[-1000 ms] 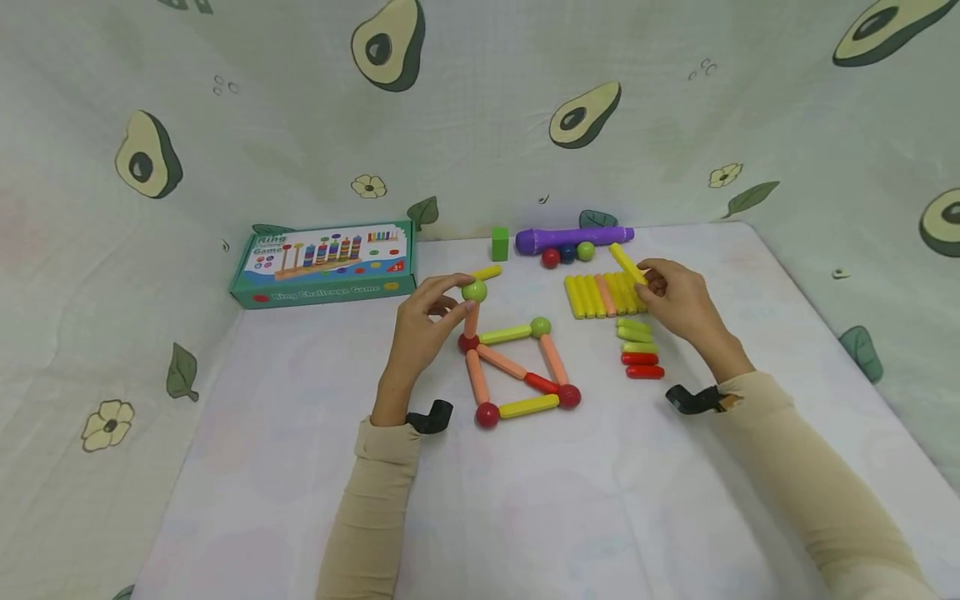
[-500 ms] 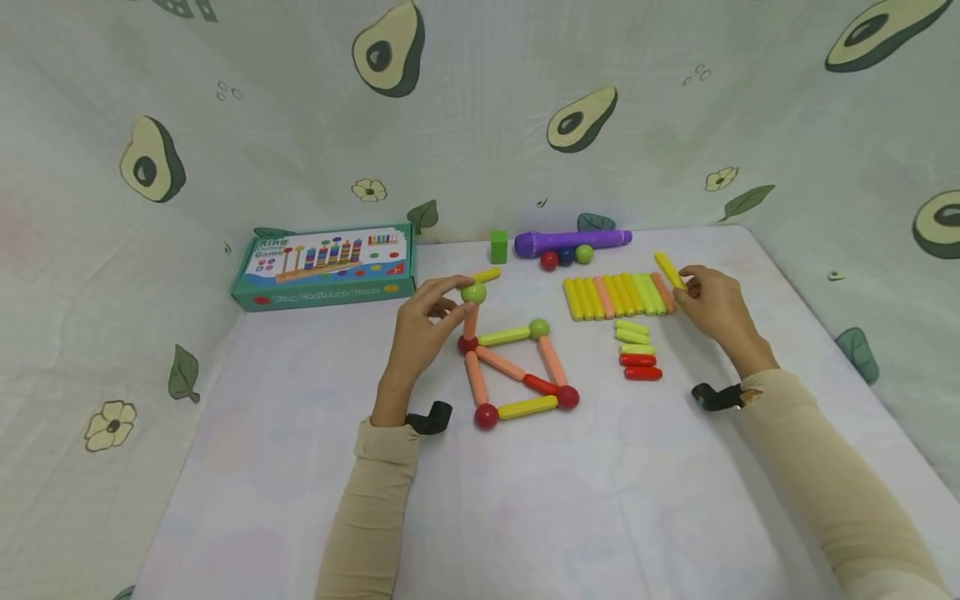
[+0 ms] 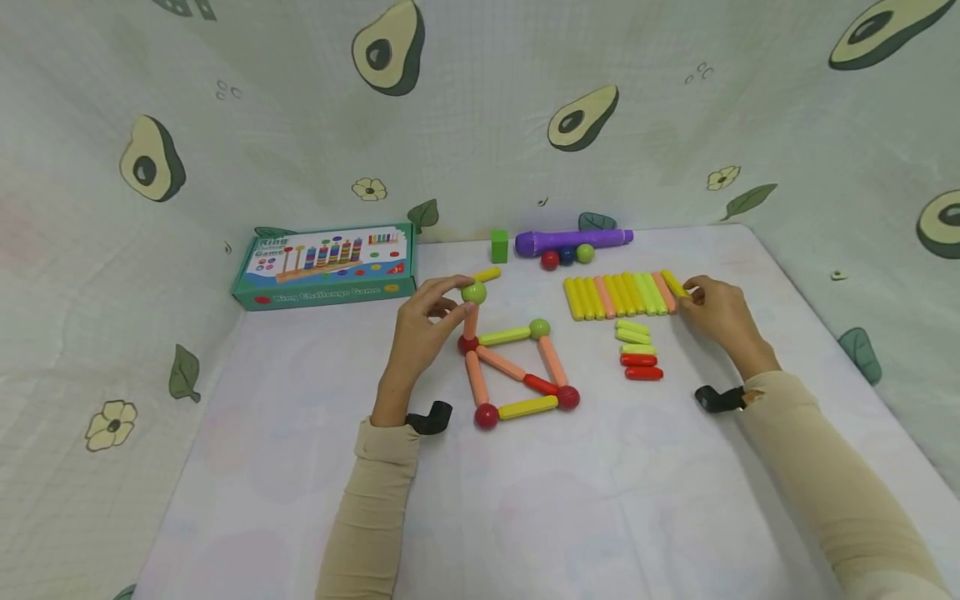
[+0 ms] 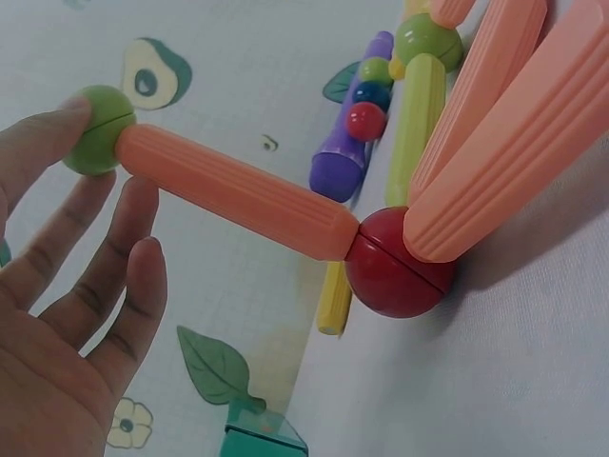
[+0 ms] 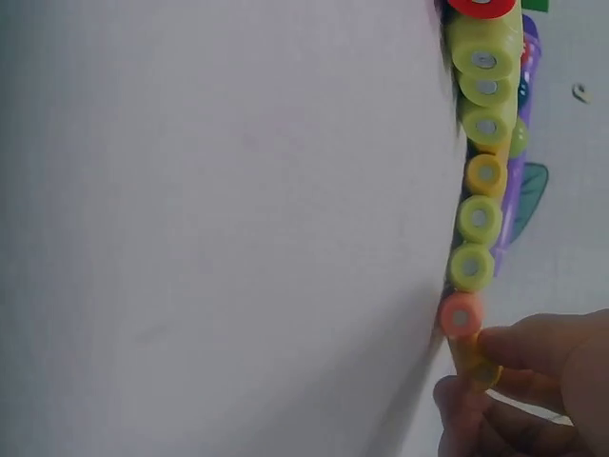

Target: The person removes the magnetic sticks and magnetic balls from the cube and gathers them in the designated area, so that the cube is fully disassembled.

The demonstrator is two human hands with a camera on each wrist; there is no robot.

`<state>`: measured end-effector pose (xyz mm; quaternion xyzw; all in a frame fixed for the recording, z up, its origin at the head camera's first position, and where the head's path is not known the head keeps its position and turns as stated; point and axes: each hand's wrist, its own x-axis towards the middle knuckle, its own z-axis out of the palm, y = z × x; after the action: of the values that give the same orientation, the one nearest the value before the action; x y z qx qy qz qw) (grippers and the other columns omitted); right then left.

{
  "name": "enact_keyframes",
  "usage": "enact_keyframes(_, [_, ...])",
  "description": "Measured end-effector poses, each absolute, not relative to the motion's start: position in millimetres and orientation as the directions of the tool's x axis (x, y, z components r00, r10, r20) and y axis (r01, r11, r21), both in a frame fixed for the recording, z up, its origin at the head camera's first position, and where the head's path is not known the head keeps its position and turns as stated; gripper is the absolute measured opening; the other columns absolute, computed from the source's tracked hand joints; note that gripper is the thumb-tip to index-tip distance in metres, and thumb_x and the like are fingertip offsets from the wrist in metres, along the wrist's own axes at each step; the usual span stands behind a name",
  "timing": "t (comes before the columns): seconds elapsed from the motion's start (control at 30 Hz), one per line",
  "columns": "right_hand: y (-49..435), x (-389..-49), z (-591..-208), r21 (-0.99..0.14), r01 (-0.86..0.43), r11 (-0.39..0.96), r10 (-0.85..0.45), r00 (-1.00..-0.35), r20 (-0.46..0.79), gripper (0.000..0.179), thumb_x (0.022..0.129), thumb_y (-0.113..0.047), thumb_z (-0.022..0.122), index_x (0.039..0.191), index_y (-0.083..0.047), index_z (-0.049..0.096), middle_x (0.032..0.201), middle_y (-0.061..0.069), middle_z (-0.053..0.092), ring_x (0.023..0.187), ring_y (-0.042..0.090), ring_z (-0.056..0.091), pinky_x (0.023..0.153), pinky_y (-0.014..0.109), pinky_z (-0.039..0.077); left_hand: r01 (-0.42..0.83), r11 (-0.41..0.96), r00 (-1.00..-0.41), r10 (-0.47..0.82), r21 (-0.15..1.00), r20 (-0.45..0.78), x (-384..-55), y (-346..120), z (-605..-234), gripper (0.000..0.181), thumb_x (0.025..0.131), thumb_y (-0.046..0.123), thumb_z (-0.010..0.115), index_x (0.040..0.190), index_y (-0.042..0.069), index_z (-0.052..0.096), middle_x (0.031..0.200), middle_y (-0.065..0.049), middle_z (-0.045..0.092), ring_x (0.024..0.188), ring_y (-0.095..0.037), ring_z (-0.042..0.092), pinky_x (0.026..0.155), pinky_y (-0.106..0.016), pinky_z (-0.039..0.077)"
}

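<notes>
My left hand [image 3: 429,321] pinches a green ball [image 4: 99,130] between thumb and fingers, at the top of an orange stick [image 4: 238,190] that rises from a red ball [image 4: 398,262]. That ball is a corner of a flat frame of sticks and balls, with a yellow stick [image 3: 528,407] along its near side. At the right end of a row of sticks [image 3: 611,297], my right hand [image 3: 723,315] pinches a yellow stick [image 3: 674,283]. In the right wrist view this yellow stick [image 5: 479,371] lies right beside an orange stick [image 5: 461,315].
Short green and red sticks [image 3: 637,360] lie below the row. Behind are a purple tube [image 3: 573,242], several small balls [image 3: 551,260] and a green block [image 3: 499,247]. A green game box [image 3: 322,267] stands back left; a loose yellow stick [image 3: 487,273] lies behind the left hand.
My right hand has moved right with the yellow stick and lowered it to the row's right end, uncovering green and orange sticks there. The left hand stays on the green ball.
</notes>
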<state>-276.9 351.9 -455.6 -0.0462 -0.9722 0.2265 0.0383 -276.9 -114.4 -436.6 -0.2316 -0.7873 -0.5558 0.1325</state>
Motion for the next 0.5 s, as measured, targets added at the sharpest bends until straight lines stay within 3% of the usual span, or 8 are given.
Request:
enact_keyframes(0.2, [348,-274,-455,-0.428,0.052,0.902,0.071,-0.997,0.03,0.038,0.101,-0.019,0.053,0.127,0.008,0.055,0.112,0.032,0.058,0.1,0.046,0.054,0.081,0.059,0.045,0.472,0.27,-0.878,0.223,0.839,0.423,-277,-118,-438,0.036,0.095,0.029,0.072,0.13,0.027,0.067,0.129,0.01,0.06,0.095,-0.014,0.064,0.087,-0.036,0.054])
enact_keyframes(0.5, [296,-259,-433,-0.441,-0.054,0.896,0.032,-0.983,0.183,0.029,0.098,-0.011,0.053,0.117,0.009,0.063,0.111,0.026,0.058,0.093,0.04,0.055,0.076,0.052,0.049,0.408,0.228,-0.902,0.251,0.884,0.351,-279,-128,-435,0.042,0.095,0.027,0.072,0.135,0.024,0.061,0.13,0.006,0.059,0.1,-0.018,0.061,0.092,-0.04,0.051])
